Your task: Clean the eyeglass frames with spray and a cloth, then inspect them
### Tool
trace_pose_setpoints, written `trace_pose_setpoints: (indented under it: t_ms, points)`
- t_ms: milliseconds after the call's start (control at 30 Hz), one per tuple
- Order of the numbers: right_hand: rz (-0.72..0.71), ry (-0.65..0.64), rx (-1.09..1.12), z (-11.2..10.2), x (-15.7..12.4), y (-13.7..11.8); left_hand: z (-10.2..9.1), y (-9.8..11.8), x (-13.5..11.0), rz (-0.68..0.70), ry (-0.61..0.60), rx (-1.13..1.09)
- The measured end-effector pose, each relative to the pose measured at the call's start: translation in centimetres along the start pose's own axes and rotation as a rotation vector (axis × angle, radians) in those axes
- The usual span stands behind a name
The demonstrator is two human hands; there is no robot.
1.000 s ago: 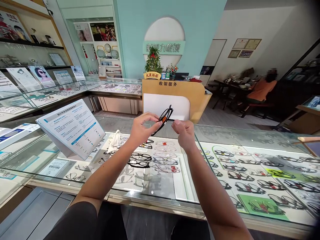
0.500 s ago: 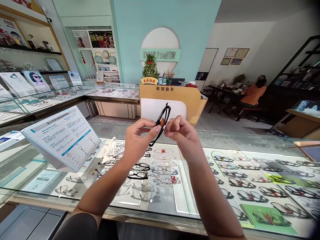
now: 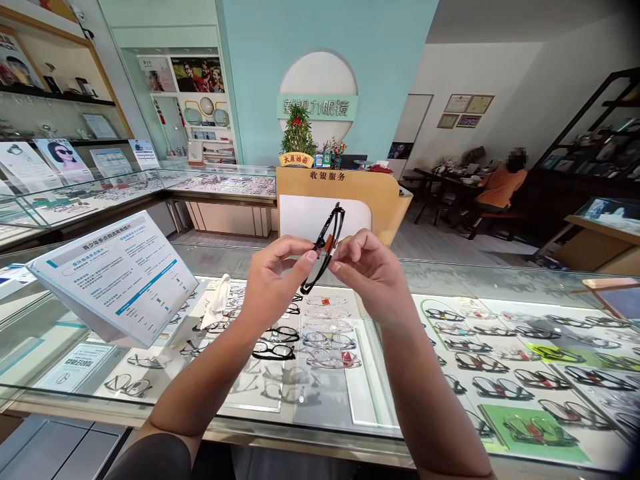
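A pair of black-framed eyeglasses (image 3: 336,223) is held up on edge above the glass counter, with an orange sticker (image 3: 329,241) on a lens. My left hand (image 3: 280,273) pinches the frame between thumb and fingers. Curled fingers of my right hand (image 3: 367,270) come together at the opposite rim, where a small white spot shows; its fingertips appear to touch the frame, though the exact grip is partly hidden. Beneath my hands, rows of eyeglasses (image 3: 274,350) lie inside the display counter (image 3: 320,417).
On the counter's left stands a tilted sign (image 3: 120,273), with a white cloth (image 3: 217,300) beside it. More eyeglasses (image 3: 503,388) fill the right side of the case. Beyond are a cashier desk (image 3: 325,190) and a seated person in orange (image 3: 501,187).
My right hand has moved slightly inward, closing its fingertips onto the rim of the eyeglasses. The eyeglasses have turned a little, showing more of the lens opening. My left hand keeps its hold.
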State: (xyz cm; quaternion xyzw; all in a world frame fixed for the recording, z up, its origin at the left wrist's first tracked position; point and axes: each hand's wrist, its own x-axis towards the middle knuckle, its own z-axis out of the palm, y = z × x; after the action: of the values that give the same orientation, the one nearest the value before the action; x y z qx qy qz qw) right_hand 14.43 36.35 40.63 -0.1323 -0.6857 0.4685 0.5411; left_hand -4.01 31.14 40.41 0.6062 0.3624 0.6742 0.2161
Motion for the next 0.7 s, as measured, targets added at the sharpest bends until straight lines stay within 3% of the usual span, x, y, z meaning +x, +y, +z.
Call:
trace_pose_setpoints:
  t_ms: [700]
  points:
    - [-0.074, 0.038, -0.119, 0.25, -0.34, -0.37, -0.27, -0.26, 0.16, 0.04, -0.093, -0.009]
